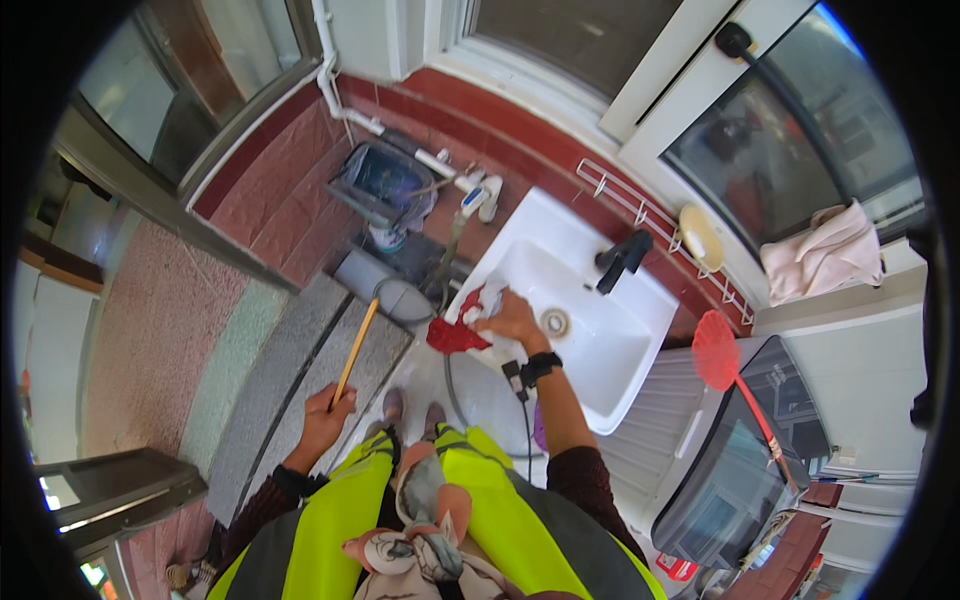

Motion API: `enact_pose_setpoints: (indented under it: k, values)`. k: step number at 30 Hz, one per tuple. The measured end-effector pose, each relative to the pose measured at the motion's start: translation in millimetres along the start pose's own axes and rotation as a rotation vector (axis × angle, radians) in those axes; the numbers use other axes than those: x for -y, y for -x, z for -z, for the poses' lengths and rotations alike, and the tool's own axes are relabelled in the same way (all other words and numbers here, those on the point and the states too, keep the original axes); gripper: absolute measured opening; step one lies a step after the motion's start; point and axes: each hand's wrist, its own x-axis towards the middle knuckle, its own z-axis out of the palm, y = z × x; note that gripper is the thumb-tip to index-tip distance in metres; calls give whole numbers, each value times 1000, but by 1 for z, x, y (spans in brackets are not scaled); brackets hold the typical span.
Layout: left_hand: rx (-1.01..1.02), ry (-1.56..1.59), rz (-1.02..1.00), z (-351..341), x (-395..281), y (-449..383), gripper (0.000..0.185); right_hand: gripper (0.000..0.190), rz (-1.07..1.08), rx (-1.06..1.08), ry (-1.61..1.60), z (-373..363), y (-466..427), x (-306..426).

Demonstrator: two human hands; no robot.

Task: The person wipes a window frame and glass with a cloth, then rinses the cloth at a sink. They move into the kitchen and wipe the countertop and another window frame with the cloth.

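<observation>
My left hand (326,412) grips the lower end of a thin yellowish stick (358,345). The stick's far end overlaps a grey rounded container (397,296) near the floor; whether they touch I cannot tell. Over the left rim of a white washbasin (630,360), my right hand (514,322) holds a bunched red-and-white cloth or plastic piece (456,335). Its red part hangs outside the rim, while the white part (491,298) shows beyond my fingers. A black tap (622,259) stands at the basin's back, and a round drain (555,322) lies in its bottom.
A lidded washing machine (720,480) stands right of the basin, with a red fly swatter (716,352) above it. A white wire rack (637,210) holds a yellow soap dish (701,238). Behind the container are a lined bin (382,184) and a white pipe (435,161). Grey stone steps (300,390) lie left.
</observation>
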Motion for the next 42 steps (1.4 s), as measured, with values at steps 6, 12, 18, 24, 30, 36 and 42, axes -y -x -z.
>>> enact_pose_setpoints:
  k: [6, 12, 18, 24, 30, 36, 42]
  values:
    - [-4, 188, 46, 6, 24, 13, 12, 73, 3, -170, 92, -9, 12, 0]
    - [28, 127, 45, 27, 40, 16, 12, 66, -26, -323, -133, -15, 30, -2]
    - [11, 133, 90, 66, 64, 32, 14, 61, -42, -393, 31, 1, 41, 18]
    - [-40, 175, 139, 99, 95, 45, 12, 51, -16, -394, 29, -6, 50, 34]
    - [-108, 188, 190, 129, 125, 65, 10, 67, -121, -277, 48, -28, 37, 20]
    - [-131, 219, 254, 129, 147, 78, 11, 77, -97, -88, -213, -21, 8, 27]
    - [-168, 231, 245, 111, 136, 63, 11, 56, -211, -226, -78, -24, 5, 12]
